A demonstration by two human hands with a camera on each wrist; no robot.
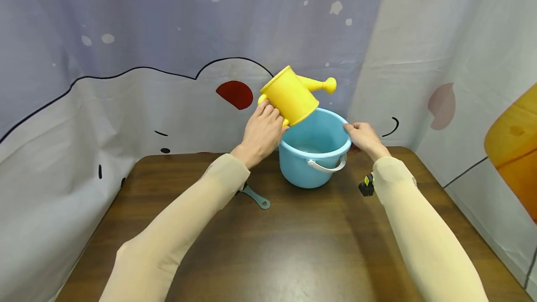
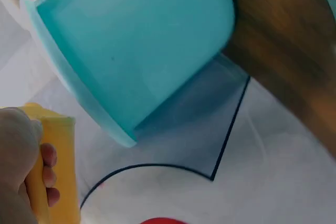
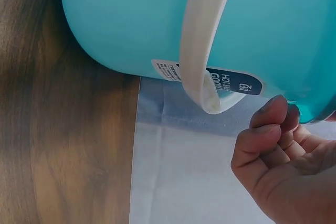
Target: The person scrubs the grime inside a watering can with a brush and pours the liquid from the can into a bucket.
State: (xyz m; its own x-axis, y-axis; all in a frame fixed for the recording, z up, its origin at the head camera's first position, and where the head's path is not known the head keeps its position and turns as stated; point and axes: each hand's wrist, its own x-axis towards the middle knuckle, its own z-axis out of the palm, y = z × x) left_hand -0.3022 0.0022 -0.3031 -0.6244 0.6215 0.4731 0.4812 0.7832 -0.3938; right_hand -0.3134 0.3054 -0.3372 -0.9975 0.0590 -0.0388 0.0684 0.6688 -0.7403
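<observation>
A yellow watering can [image 1: 291, 97] is held up and tilted above the left side of a light blue bucket [image 1: 299, 169]. My left hand [image 1: 263, 128] grips the can's handle; in the left wrist view the fingers [image 2: 50, 166] curl round it. The can's spout points right, over the bucket. On the bucket's right, my right hand [image 1: 364, 138] pinches the rim. In the right wrist view the bent fingers [image 3: 270, 114] of that hand are at the rim, beside the white bail handle [image 3: 194, 40], which hangs down. Any water is too indistinct to tell.
A grey-blue tool handle with a hole [image 1: 258, 198] lies on the wooden table [image 1: 268, 246], its other end hidden behind the left forearm. A printed curtain [image 1: 189, 106] hangs close behind the table and along its right side.
</observation>
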